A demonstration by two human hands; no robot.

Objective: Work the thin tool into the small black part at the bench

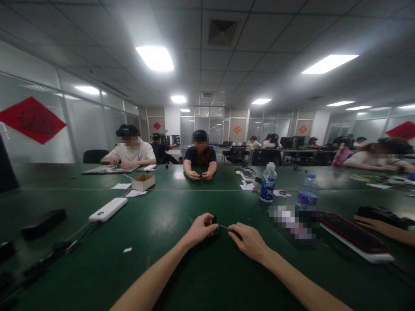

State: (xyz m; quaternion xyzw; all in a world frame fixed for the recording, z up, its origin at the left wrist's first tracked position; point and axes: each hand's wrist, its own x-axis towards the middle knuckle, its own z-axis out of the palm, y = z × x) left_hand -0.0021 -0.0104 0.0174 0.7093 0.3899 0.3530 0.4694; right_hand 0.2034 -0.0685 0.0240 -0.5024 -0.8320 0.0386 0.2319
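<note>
Both my hands rest on the green table (168,259), close together near its middle. My left hand (201,229) is closed in a pinch on a small black object (214,220) at its fingertips. My right hand (248,239) is also closed, fingers curled around something dark. A thin pale strand (223,226) runs between the two hands. What the small items are is too tiny to make out.
A white power bank (108,209) lies left of my hands, a small cardboard box (143,182) beyond it. Two water bottles (268,183) (308,193) stand to the right, near a red-edged tablet (352,233). Another person's hand (372,223) reaches in at right. People sit across the table.
</note>
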